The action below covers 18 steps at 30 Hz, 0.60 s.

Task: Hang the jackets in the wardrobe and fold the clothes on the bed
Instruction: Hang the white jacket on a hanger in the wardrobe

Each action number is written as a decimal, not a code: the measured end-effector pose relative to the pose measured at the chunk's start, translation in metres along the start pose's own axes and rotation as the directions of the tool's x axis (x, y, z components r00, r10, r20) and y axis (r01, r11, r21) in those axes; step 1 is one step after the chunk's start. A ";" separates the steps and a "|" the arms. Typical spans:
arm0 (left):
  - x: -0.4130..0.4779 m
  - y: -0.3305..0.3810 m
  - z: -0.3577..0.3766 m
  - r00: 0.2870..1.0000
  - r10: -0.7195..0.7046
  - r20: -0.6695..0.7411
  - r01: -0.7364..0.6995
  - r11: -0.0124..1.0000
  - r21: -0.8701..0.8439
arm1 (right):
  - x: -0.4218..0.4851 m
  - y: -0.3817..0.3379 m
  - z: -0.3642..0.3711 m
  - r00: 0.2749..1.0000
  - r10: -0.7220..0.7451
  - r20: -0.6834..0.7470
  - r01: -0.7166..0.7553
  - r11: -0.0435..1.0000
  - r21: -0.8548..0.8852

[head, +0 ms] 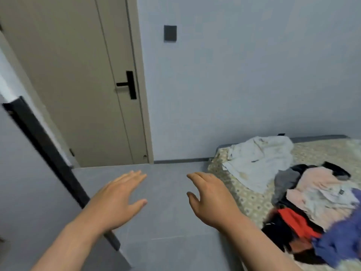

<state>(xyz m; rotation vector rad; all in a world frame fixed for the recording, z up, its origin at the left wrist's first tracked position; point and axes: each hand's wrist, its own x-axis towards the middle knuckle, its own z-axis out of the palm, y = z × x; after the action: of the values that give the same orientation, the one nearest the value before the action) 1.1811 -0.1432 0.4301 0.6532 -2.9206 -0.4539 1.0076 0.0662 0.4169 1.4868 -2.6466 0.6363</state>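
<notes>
Bed sheet [250,200]: matt woven cloth w/ small printed pattern. On it lie a pale shirt [259,159] of thin, crumpled fabric & a pile of clothes [316,198], all soft matt cloth, creased, w/ the purple piece [343,241] too blurred to tell the weave. Floor [168,202] looks like grey tile, smooth w/ low sheen, wall [244,75] is flat matt paint, door [68,75] is smooth beige w/ satin finish, prob. laminate or painted wood, its handle [131,85] & the wall plate [170,33] are black & matt, and the grey panel [23,173] at left is smooth w/ a black matt edge strip [48,151].
</notes>
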 end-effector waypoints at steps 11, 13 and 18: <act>0.200 0.185 0.062 0.918 0.380 0.111 -0.374 0.925 -0.072 | -0.082 0.196 -0.082 0.811 0.559 -0.172 -0.573 0.818 -0.042; 0.234 0.209 0.074 0.898 0.426 0.114 -0.414 0.903 -0.111 | -0.079 0.222 -0.086 0.771 0.612 -0.178 -0.627 0.778 -0.038; 0.323 0.236 0.097 0.849 0.507 0.152 -0.484 0.859 -0.166 | -0.034 0.280 -0.092 0.687 0.704 -0.179 -0.716 0.699 0.001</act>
<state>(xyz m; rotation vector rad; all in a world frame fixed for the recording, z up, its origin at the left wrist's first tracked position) 0.7792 -0.0539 0.4265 -0.1856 -3.0383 -0.6474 0.7800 0.2551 0.4005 0.2849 -3.0085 0.6375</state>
